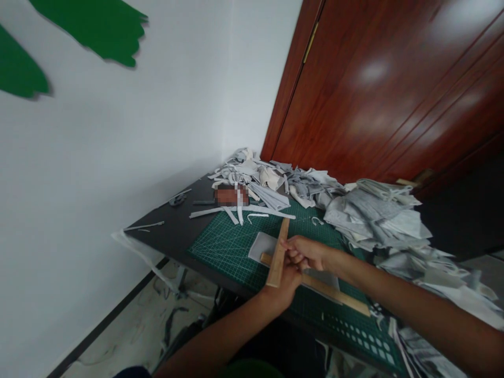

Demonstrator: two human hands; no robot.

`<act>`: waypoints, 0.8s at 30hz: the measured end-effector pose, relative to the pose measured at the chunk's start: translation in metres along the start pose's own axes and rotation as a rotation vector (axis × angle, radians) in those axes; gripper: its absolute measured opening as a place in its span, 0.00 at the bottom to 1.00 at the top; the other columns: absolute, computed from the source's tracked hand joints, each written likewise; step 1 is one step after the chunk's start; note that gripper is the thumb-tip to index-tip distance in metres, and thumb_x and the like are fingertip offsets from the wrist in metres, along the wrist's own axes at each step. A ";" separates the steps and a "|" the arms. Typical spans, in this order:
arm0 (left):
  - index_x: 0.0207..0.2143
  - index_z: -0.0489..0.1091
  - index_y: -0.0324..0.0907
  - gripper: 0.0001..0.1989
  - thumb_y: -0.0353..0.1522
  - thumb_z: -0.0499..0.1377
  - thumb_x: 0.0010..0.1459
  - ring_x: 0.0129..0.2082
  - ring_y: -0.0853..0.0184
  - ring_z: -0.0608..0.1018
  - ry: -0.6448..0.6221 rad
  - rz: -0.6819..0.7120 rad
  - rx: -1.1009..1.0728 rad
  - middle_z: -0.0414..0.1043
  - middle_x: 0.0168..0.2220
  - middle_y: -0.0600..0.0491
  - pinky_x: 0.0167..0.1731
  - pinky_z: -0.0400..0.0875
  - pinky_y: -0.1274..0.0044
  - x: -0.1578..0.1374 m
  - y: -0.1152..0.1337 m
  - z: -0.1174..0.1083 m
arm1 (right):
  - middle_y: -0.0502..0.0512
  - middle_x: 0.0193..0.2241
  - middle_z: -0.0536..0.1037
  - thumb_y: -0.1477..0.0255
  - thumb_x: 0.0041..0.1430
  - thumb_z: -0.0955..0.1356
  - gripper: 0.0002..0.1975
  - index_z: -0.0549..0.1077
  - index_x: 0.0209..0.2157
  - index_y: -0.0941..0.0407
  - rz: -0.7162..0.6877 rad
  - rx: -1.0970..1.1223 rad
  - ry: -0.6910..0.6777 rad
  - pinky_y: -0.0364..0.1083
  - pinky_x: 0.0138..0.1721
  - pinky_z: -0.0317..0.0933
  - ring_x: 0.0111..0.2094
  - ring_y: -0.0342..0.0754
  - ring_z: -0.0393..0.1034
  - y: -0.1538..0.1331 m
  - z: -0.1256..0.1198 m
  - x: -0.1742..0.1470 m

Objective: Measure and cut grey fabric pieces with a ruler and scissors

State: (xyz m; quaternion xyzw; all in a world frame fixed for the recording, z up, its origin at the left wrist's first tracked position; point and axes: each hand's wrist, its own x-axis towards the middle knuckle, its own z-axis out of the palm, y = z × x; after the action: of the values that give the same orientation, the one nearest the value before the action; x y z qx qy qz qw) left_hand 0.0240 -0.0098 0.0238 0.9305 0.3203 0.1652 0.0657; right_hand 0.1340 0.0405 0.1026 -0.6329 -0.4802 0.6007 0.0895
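My left hand [286, 286] is closed around the lower part of a flat wooden strip [277, 258], which is raised at a slant above the mat. My right hand [306, 253] meets it just above, its fingers curled and the fingertips against the strip's right edge. Between the two hands the fingers overlap, so part of the grip is hidden. Beneath them a second wooden strip [354, 303] lies across a piece of grey fabric [260, 245]. Both rest on a green cutting mat [224, 244] with a white grid.
Fabric scraps [252, 170] are heaped at the back of the dark table [165, 239]. Stacked grey cloth [378, 210] stands at the right. Pale strips [212, 211] lie near a blurred reddish-brown object [226, 197]. A white wall and a wooden door [366, 94] border the table.
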 end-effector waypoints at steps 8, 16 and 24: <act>0.47 0.77 0.34 0.13 0.24 0.56 0.62 0.56 0.51 0.74 -0.103 -0.091 0.032 0.77 0.51 0.41 0.56 0.69 0.61 -0.005 0.000 -0.002 | 0.60 0.55 0.76 0.64 0.70 0.71 0.18 0.73 0.57 0.56 -0.027 -0.231 0.101 0.58 0.49 0.74 0.49 0.55 0.76 -0.026 0.015 0.037; 0.45 0.78 0.36 0.13 0.22 0.56 0.62 0.54 0.52 0.76 -0.096 -0.080 -0.010 0.79 0.48 0.42 0.54 0.70 0.61 -0.004 0.001 -0.003 | 0.57 0.46 0.80 0.64 0.71 0.69 0.12 0.76 0.48 0.57 -0.333 -0.483 0.401 0.56 0.47 0.73 0.44 0.53 0.77 0.021 0.004 0.025; 0.49 0.76 0.37 0.14 0.23 0.56 0.64 0.55 0.52 0.73 -0.058 -0.071 -0.045 0.78 0.49 0.45 0.54 0.69 0.60 -0.007 0.003 -0.008 | 0.60 0.42 0.83 0.60 0.74 0.56 0.18 0.71 0.50 0.54 -0.615 -0.459 0.608 0.52 0.46 0.69 0.43 0.57 0.79 0.112 0.020 -0.018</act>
State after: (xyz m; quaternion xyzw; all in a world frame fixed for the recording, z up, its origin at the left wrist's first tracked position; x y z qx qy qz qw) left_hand 0.0180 -0.0168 0.0302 0.9212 0.3473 0.1430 0.1017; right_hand 0.1770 -0.0402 0.0321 -0.6120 -0.7169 0.2131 0.2571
